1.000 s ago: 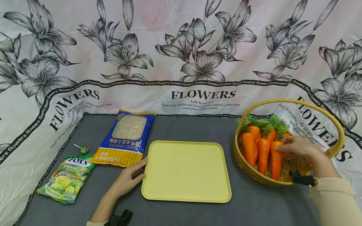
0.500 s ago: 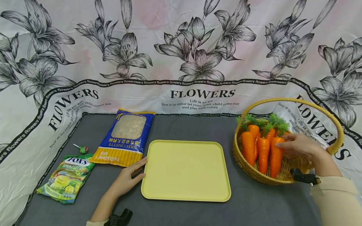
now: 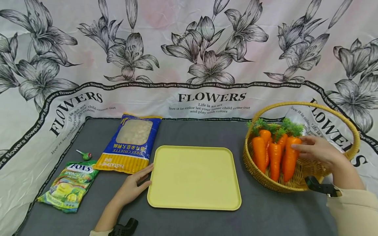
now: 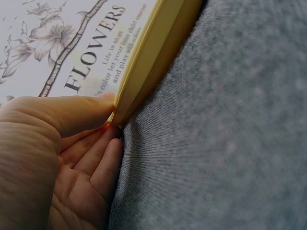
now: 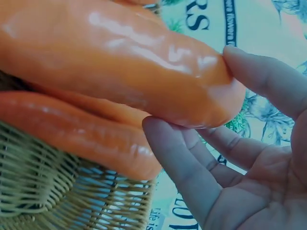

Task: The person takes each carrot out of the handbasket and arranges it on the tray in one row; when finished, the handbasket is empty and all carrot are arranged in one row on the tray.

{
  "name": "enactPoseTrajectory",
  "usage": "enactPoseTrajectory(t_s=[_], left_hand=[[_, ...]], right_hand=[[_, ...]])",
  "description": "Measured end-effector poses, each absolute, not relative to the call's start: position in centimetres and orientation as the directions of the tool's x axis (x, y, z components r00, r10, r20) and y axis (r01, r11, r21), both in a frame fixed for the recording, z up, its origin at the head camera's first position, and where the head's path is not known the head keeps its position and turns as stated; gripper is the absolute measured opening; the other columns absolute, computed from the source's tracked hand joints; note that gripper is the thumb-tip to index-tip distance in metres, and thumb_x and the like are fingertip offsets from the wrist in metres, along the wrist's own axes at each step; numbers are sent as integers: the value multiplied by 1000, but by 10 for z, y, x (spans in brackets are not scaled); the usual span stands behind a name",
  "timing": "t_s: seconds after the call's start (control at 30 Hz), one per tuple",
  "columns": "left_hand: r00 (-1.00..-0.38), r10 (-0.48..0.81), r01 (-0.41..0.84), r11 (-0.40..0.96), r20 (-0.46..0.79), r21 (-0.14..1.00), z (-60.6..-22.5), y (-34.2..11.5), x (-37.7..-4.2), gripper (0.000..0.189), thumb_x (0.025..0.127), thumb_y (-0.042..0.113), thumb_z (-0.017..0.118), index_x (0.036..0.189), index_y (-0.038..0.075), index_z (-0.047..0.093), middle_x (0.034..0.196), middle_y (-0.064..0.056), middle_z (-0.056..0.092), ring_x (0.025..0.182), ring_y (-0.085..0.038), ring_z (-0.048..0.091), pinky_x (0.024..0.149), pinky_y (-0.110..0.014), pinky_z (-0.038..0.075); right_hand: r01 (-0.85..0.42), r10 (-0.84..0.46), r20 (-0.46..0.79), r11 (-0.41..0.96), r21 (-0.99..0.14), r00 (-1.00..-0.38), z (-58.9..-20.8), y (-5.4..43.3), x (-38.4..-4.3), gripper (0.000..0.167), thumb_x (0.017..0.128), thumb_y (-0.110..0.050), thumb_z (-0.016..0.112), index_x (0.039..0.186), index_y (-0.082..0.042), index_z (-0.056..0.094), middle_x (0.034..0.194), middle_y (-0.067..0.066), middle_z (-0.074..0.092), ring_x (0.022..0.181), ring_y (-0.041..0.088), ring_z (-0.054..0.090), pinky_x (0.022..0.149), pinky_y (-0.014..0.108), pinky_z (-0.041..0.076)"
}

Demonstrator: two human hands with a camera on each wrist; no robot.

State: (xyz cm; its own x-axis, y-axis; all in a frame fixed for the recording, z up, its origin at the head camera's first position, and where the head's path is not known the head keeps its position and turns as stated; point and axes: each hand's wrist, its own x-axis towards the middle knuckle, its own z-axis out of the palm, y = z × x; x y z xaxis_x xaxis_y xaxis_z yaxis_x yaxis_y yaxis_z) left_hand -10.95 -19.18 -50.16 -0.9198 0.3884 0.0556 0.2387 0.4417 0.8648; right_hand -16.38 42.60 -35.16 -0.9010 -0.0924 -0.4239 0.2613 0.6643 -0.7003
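Carrot (image 3: 291, 157) at frame right, pinched by right hand (image 3: 320, 151), lies beside other carrots (image 3: 275, 160) below basket handle (image 3: 307, 103); left hand (image 3: 131, 187) touches tray (image 3: 195, 178), fingers straight.

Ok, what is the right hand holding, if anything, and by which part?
The right hand pinches an orange carrot by its thick end, beside the green leaves.

The right wrist view's left edge cuts off the pinched carrot (image 5: 124, 64).
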Motion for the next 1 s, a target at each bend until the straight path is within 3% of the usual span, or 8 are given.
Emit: enactPoseTrajectory(t_s=[0.17,0.27,0.33,0.4,0.5,0.6,0.77,1.0], left_hand=[[-919,390,238,434,57,869,-500,-190,-109,55,94,25,60,144,12,42,152,-4,36,137,-23,34,104,-34,41],[-920,387,236,434,57,870,-500,-190,-109,55,94,25,60,144,12,42,151,-3,36,137,-20,34,104,-34,41],[-921,386,235,433,56,870,-501,-190,-108,55,94,25,60,144,13,42,151,-3,37,137,-21,35,104,-34,41],[-922,384,232,433,54,871,-502,-190,-108,55,94,25,60,144,13,42,151,-3,36,137,-22,35,104,-34,41],[-922,383,229,435,52,871,-503,-191,-108,55,94,25,60,144,13,42,152,-3,36,137,-25,34,104,-35,40],[-923,382,227,436,49,871,-502,-190,-109,55,94,26,60,144,13,42,152,-3,36,137,-25,34,104,-35,40],[-921,387,226,430,48,874,-501,-189,-110,55,94,25,60,144,13,42,152,-3,35,137,-24,34,105,-33,40],[-925,378,228,441,51,868,-500,-191,-109,55,94,26,60,144,12,43,151,-2,37,137,-22,35,105,-32,40]], right_hand=[[230,-96,-362,618,-752,-927,-350,421,-157,79,99,-33,49,143,18,7,139,36,28,85,-9,58,81,25,56],[209,-89,-321,593,-778,-943,-350,416,-153,75,99,-31,50,143,17,12,124,7,50,86,-10,57,80,21,55],[201,-84,-297,564,-801,-951,-350,411,-151,75,99,-29,50,144,16,11,112,-15,51,88,-11,57,79,19,55],[193,-84,-263,479,-856,-961,-351,407,-148,66,98,-24,52,145,11,20,103,-25,50,88,-9,58,77,18,55],[175,-81,-212,325,-929,-974,-353,400,-143,51,97,-16,54,141,-1,33,102,-24,54,89,-7,59,75,17,55],[163,-80,-176,142,-976,-981,-355,391,-138,27,96,-9,55,120,-19,53,102,-21,59,90,-4,61,73,16,55],[122,-86,-122,-5,-992,-989,-355,374,-133,31,95,-4,54,102,-32,66,102,-20,62,89,-3,61,73,14,54],[32,-128,-27,-40,-999,-991,-358,341,-128,32,96,-2,52,109,-27,66,104,-12,66,91,2,64,76,15,54]])
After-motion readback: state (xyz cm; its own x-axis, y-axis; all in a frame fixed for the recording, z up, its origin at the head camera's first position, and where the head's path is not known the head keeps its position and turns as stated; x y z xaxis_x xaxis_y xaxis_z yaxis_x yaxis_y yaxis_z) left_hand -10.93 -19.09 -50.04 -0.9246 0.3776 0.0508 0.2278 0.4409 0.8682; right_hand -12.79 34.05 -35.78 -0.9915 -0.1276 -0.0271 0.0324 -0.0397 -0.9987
